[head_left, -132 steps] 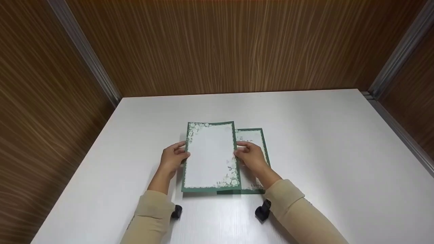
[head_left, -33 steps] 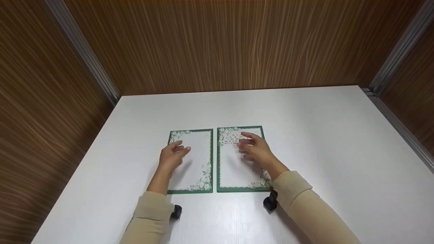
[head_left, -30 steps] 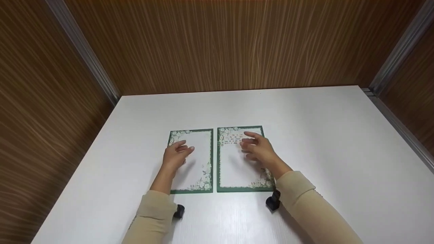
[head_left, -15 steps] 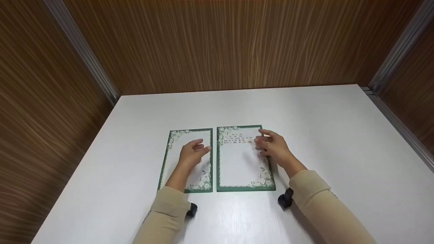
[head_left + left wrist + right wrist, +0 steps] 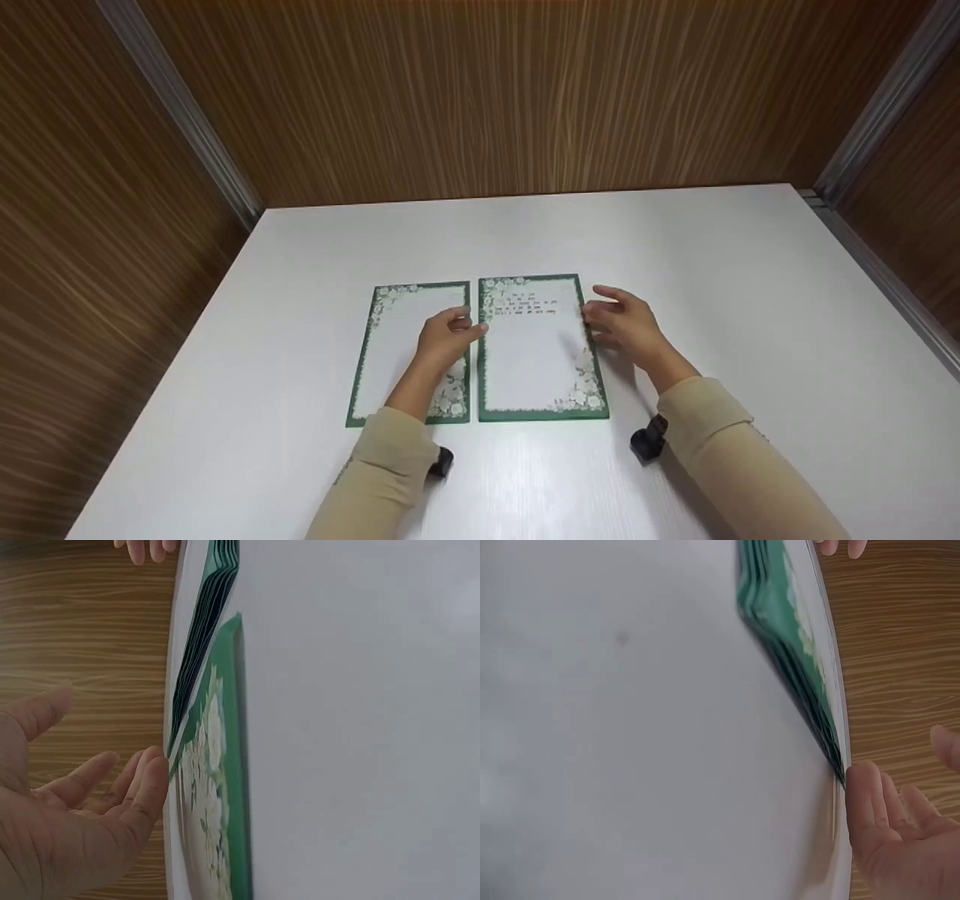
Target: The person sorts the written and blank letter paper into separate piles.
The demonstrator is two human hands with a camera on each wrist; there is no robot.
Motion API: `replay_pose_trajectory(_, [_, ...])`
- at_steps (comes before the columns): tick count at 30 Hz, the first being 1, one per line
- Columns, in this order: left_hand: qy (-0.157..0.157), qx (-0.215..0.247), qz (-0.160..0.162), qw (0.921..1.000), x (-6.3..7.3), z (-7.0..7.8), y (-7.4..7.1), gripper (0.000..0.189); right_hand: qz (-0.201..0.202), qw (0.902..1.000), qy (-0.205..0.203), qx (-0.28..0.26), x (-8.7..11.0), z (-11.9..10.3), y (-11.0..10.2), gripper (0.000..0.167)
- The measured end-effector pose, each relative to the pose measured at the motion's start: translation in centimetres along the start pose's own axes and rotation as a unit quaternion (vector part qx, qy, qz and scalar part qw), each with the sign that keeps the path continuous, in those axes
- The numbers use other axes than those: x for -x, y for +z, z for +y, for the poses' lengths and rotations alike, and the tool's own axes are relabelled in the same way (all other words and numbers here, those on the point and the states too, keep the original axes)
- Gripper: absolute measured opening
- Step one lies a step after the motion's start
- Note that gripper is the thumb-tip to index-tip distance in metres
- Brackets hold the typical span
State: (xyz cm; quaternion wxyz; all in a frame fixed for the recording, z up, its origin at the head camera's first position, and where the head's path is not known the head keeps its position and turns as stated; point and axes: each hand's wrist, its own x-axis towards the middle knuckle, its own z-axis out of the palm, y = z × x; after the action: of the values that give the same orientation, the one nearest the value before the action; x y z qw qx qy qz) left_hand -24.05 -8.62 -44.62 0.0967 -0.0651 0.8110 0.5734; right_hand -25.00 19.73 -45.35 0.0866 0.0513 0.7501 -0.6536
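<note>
Two green-bordered pieces of floral letter paper lie side by side on the white table. The left sheet (image 5: 409,345) looks blank and partly hidden by my left hand (image 5: 442,343). The right one tops a stack of letter paper (image 5: 529,360), with small lines of print near its upper edge. Several layered edges of this stack (image 5: 787,664) show in the right wrist view. My left hand hovers across the gap, thumb near the stack's left edge, fingers relaxed. At the stack's right edge is my right hand (image 5: 632,330), fingers loosely extended; whether it touches the paper I cannot tell.
The white table (image 5: 285,315) extends around the papers. Behind it stands a brown wood-grain panel (image 5: 525,97), with similar panels at both sides. Black wrist devices, such as the right one (image 5: 649,441), hang under the beige sleeves (image 5: 735,450).
Earlier both hands held a sheet above the stack. That sheet now lies to the left, released. Both hands have since shifted right, to either side of the stack.
</note>
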Motion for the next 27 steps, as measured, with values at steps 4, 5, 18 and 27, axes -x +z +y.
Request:
replay_pose_trajectory(4, [0.002,-0.005,-0.011,0.9999,0.09,0.06,0.25,0.055,0.005,0.9999,0.01,0.006,0.22,0.08,-0.26,0.061])
replay_pose_trajectory(5, [0.002,-0.005,-0.013,0.9999,0.06,0.05,0.3,0.055,0.006,0.9999,0.013,0.006,0.28,0.09,-0.31,0.061])
replay_pose_trajectory(18, [0.012,0.006,-0.034,0.9994,0.37,-0.08,0.49,0.054,0.001,0.9993,0.036,0.013,0.72,0.22,-0.39,0.061])
replay_pose_trajectory(27, [0.012,0.021,-0.013,0.9996,0.35,0.09,0.47,0.052,0.009,0.9995,0.03,0.003,0.73,0.13,-0.44,0.06])
